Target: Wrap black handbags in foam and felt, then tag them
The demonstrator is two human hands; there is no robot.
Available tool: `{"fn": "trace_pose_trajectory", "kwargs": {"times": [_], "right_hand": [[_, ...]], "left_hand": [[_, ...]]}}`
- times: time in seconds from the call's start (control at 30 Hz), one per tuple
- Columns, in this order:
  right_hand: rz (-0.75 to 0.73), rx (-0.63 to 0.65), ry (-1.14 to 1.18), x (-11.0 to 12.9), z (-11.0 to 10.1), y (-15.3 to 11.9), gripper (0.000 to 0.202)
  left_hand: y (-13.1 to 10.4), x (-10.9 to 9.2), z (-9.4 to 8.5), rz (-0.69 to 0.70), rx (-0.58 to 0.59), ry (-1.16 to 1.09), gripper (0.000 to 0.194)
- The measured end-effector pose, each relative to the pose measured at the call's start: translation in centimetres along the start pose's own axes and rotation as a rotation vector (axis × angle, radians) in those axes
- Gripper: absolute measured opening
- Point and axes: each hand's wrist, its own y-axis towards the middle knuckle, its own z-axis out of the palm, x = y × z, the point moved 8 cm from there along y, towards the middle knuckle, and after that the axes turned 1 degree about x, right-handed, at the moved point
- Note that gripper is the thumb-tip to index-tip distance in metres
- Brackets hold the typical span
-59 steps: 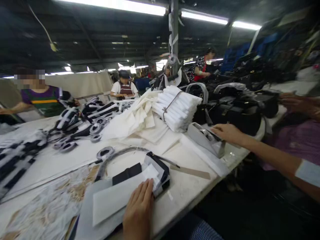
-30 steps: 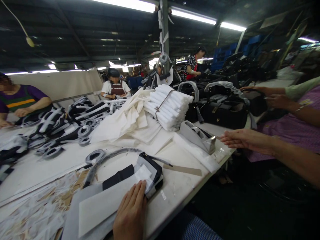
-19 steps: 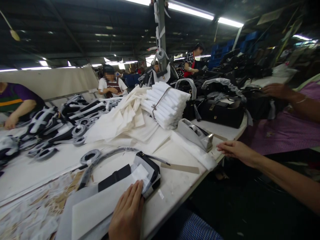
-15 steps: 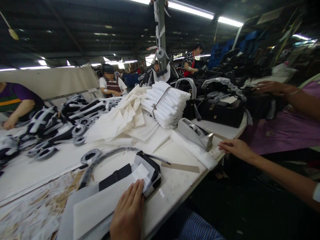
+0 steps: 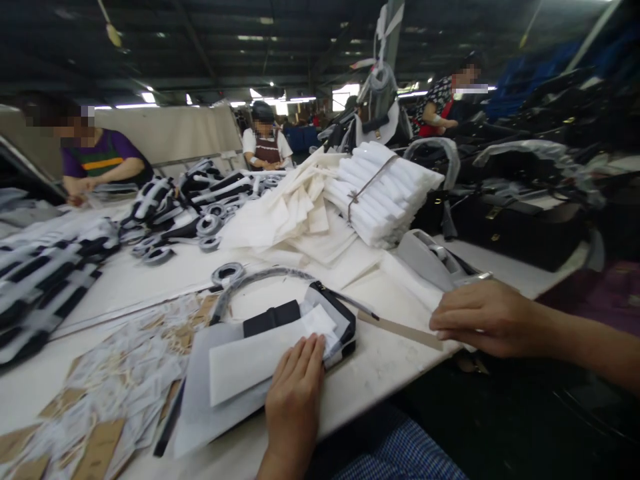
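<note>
A black handbag (image 5: 345,320) lies on its side near the table edge, its wrapped handle (image 5: 260,275) arching behind it. White foam sheets (image 5: 250,363) cover much of its body. My left hand (image 5: 297,380) rests flat on the foam and the bag's near edge, fingers stretched out side by side. Over the table's right edge, my right hand (image 5: 485,319) has thumb and fingers pinched together; anything between them is too small to make out. Just behind it stands a grey tape dispenser (image 5: 430,257). A flat tan strip (image 5: 400,328) lies between the bag and my right hand.
Paper hang tags (image 5: 125,380) cover the table at left front. Behind the bag are loose white sheets (image 5: 290,227) and a tied foam bundle (image 5: 380,190). Wrapped black straps (image 5: 165,223) lie at left, more black bags (image 5: 520,223) at right. Several co-workers work around the table.
The view has swung left, so things appear shifted right. My right hand has come nearer from beside the tape dispenser's cutting end, still pinched. My left hand stays flat on the foam.
</note>
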Motion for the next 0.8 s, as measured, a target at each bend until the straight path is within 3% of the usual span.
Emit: {"fn": "trace_pose_trajectory", "kwargs": {"times": [0.1, 0.17, 0.27, 0.4, 0.57, 0.8], "right_hand": [[-0.234, 0.185, 0.157, 3.7, 1.5, 5.9, 0.013], [-0.312, 0.255, 0.231, 4.9, 2.4, 9.7, 0.016], [-0.402, 0.342, 0.269, 5.6, 4.4, 14.9, 0.022], [-0.450, 0.484, 0.155, 5.0, 8.8, 20.0, 0.016], [-0.488, 0.689, -0.008, 4.7, 13.2, 22.4, 0.008], [-0.510, 0.788, -0.237, 5.7, 14.1, 23.4, 0.014]], "left_hand": [[0.2, 0.0, 0.0, -0.036, 0.007, -0.038, 0.041], [0.3, 0.1, -0.2, -0.061, -0.003, -0.065, 0.040], [0.5, 0.1, -0.4, -0.081, -0.035, -0.084, 0.037], [0.5, 0.0, -0.5, -0.092, -0.068, -0.092, 0.034], [0.1, 0.0, -0.3, -0.117, -0.102, -0.101, 0.036], [0.0, 0.3, -0.3, -0.193, -0.151, -0.145, 0.040]]}}
